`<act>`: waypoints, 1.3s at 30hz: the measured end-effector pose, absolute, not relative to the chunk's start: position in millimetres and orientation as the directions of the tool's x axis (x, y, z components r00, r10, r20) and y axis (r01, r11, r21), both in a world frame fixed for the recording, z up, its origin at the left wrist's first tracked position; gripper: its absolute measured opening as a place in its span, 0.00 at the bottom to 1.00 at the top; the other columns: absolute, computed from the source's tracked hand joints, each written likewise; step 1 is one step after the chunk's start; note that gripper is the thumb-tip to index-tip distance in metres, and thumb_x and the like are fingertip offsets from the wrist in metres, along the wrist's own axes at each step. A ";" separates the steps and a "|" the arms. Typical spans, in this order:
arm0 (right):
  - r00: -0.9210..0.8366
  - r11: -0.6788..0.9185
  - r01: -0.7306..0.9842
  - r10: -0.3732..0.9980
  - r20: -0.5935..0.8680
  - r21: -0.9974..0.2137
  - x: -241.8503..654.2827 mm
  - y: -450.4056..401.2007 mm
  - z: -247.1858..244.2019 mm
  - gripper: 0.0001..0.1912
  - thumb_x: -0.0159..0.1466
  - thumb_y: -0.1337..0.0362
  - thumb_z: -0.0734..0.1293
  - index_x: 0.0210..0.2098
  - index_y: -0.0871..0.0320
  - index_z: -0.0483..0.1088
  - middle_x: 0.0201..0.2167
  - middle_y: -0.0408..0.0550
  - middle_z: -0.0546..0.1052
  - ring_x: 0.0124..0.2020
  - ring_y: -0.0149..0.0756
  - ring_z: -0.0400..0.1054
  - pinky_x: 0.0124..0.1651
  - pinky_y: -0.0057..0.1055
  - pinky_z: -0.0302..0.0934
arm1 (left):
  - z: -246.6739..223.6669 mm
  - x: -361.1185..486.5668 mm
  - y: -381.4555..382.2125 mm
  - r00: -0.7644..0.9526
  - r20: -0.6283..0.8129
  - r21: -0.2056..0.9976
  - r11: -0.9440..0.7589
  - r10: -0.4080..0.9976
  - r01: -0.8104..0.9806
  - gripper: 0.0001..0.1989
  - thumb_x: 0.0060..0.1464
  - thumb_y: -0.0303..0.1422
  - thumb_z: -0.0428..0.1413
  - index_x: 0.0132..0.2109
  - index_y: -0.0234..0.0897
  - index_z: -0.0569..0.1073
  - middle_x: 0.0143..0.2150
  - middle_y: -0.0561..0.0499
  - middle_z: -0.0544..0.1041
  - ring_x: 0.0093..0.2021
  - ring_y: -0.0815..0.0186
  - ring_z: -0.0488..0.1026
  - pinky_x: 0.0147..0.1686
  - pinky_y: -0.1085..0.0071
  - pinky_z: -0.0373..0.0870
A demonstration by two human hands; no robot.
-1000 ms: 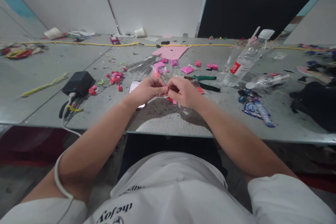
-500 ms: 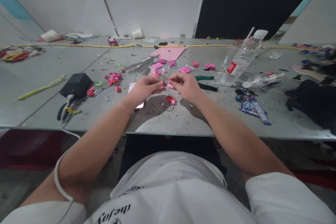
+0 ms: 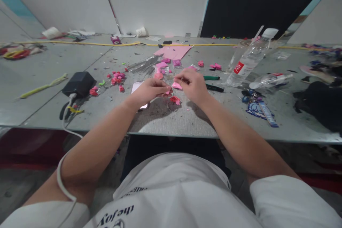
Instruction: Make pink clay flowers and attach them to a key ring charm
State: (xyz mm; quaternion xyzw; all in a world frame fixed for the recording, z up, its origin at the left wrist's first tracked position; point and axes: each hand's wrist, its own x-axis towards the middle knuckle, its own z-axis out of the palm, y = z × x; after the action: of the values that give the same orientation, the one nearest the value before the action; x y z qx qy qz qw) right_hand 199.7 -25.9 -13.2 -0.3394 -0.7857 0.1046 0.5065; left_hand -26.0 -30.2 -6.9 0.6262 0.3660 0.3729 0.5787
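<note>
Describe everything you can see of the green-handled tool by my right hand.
Only the two handles of the green-handled tool show: slim, smooth and plastic-looking, the far one brighter green, the near one much darker. They lie spread apart on the grey table, their ends pointing to the right of the picture. The rest is hidden behind the right hand, so its head, and whether the hand touches it, cannot be told.

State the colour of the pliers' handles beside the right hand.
Upper handle green, lower handle very dark green; shown in the head view, the only one.
</note>
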 end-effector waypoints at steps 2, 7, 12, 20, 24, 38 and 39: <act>-0.145 0.700 0.438 0.674 0.725 -0.564 202.6 -23.2 -10.9 0.10 0.73 0.59 0.69 0.37 0.55 0.79 0.35 0.47 0.82 0.36 0.39 0.72 0.43 0.38 0.67 | -6.3 -25.9 -29.7 0.423 0.050 0.997 -0.069 0.905 0.030 0.21 0.46 0.48 0.76 0.35 0.36 0.84 0.35 0.47 0.82 0.37 0.66 0.80 0.47 0.64 0.80; -0.175 0.615 0.390 0.781 0.600 -0.686 198.5 -26.0 -10.1 0.06 0.68 0.60 0.72 0.36 0.55 0.78 0.33 0.46 0.81 0.34 0.37 0.71 0.41 0.37 0.66 | -11.8 -27.1 -22.2 0.320 0.168 0.927 -0.260 0.932 0.271 0.18 0.51 0.47 0.73 0.34 0.37 0.82 0.31 0.48 0.81 0.33 0.65 0.77 0.38 0.66 0.75; -0.230 0.553 0.416 0.832 0.504 -0.722 189.6 -34.2 -11.5 0.08 0.66 0.62 0.74 0.31 0.54 0.74 0.27 0.43 0.77 0.30 0.35 0.66 0.37 0.36 0.62 | -16.6 -31.3 -14.7 0.324 0.351 0.655 -0.478 0.878 0.585 0.16 0.53 0.46 0.71 0.30 0.40 0.79 0.26 0.51 0.78 0.27 0.66 0.70 0.33 0.66 0.65; -0.203 0.489 0.434 0.872 0.446 -0.757 192.8 -29.5 -18.0 0.08 0.70 0.63 0.70 0.34 0.55 0.75 0.27 0.44 0.79 0.30 0.38 0.73 0.39 0.39 0.66 | -27.9 -33.9 2.3 0.505 0.388 0.489 -0.636 0.771 0.597 0.07 0.55 0.39 0.68 0.35 0.41 0.86 0.39 0.43 0.84 0.42 0.53 0.78 0.51 0.59 0.71; -0.136 0.413 0.293 0.911 0.390 -0.862 193.7 -25.6 -23.1 0.01 0.66 0.66 0.73 0.37 0.56 0.78 0.32 0.47 0.83 0.32 0.39 0.79 0.37 0.38 0.72 | -30.2 -34.6 2.4 0.574 0.336 0.444 -0.663 0.747 0.603 0.09 0.57 0.35 0.64 0.42 0.40 0.87 0.41 0.43 0.85 0.42 0.54 0.79 0.51 0.59 0.73; 0.185 0.407 0.095 0.890 0.418 -0.909 198.5 -24.7 -17.2 0.13 0.58 0.60 0.81 0.32 0.55 0.74 0.31 0.44 0.79 0.30 0.34 0.74 0.32 0.34 0.74 | 29.4 -20.8 -29.6 0.118 0.450 0.777 -0.453 0.885 0.436 0.10 0.61 0.40 0.63 0.38 0.38 0.80 0.33 0.48 0.79 0.35 0.63 0.73 0.37 0.66 0.68; 0.181 0.414 0.098 0.887 0.426 -0.905 198.9 -24.4 -17.8 0.14 0.58 0.58 0.81 0.34 0.54 0.73 0.30 0.44 0.79 0.31 0.34 0.74 0.32 0.34 0.73 | 34.7 -17.8 -32.7 0.125 0.477 0.762 -0.480 0.870 0.436 0.09 0.61 0.38 0.63 0.37 0.37 0.80 0.33 0.48 0.79 0.35 0.63 0.73 0.37 0.66 0.67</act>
State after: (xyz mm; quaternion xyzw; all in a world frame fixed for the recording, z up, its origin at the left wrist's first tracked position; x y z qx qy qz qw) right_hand 198.9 -24.4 -17.8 -0.4413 -0.5578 0.3132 0.6293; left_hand -17.8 -32.7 34.7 0.7147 0.4568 0.4785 0.2269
